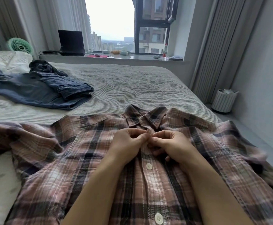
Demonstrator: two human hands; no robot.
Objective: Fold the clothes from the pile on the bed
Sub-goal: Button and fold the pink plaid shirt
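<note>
A pink and grey plaid shirt (87, 156) lies front up on the bed (132, 85), collar pointing away from me. Two white buttons show down its placket, both fastened. My left hand (129, 143) and my right hand (170, 143) meet just below the collar, and each pinches the placket edge with thumb and fingers around the top button spot. The button itself is hidden by my fingers. Blue jeans (40, 90) lie loosely folded at the far left, with a dark grey garment (43, 66) bunched behind them.
A white pillow (14, 61) and a green fan (19, 45) sit at the bed's far left. The windowsill holds a laptop (71, 43), a bottle (165, 50) and small items. A white bin (224, 101) stands on the floor to the right of the bed.
</note>
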